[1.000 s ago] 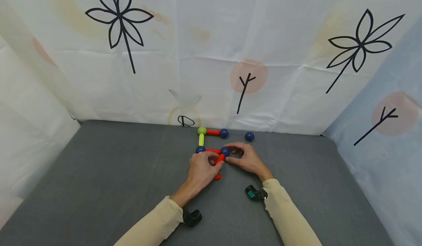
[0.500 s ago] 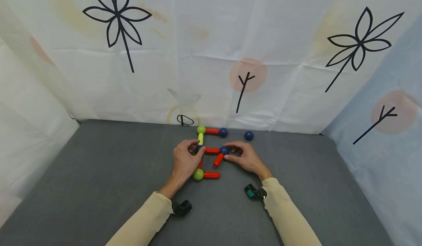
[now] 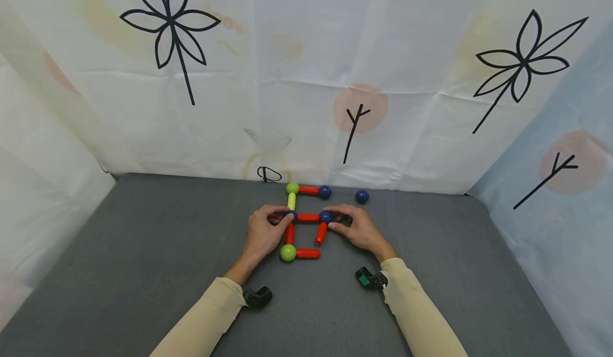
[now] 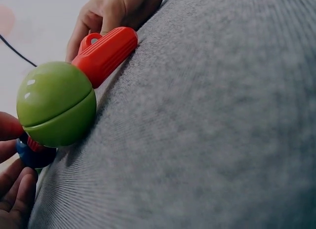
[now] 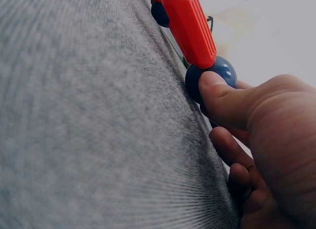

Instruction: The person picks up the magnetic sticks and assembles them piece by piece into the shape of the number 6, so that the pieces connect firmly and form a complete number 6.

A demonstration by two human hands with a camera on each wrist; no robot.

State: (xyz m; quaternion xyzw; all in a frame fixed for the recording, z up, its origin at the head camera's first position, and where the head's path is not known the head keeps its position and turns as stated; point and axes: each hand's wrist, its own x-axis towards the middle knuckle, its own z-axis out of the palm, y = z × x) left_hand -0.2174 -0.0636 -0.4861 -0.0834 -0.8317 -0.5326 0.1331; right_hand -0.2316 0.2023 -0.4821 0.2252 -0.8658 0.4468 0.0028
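A flat figure of magnetic building rods and balls lies on the table. My left hand [image 3: 264, 232] pinches the left blue ball [image 3: 293, 217], where a yellow-green rod [image 3: 291, 201] and two red rods meet. My right hand [image 3: 359, 230] holds the right blue ball [image 3: 325, 217] between thumb and fingers; in the right wrist view the thumb presses its side. A red rod [image 3: 308, 217] links these balls. Below the right ball, another red rod [image 3: 321, 233] points toward the lower red rod [image 3: 307, 253], with a gap between. That lower rod leaves a green ball [image 4: 57, 103].
At the figure's top, a light green ball [image 3: 292, 188] joins a red rod [image 3: 308, 190] ending in a blue ball [image 3: 324, 192]. One loose blue ball [image 3: 361, 197] lies to its right. A white printed cloth [image 3: 306, 133] hangs behind the grey table [image 3: 167, 250].
My left hand has gone from the slanted red rod up and left to the left blue ball. That rod has swung nearer upright. My right hand stays at its ball.
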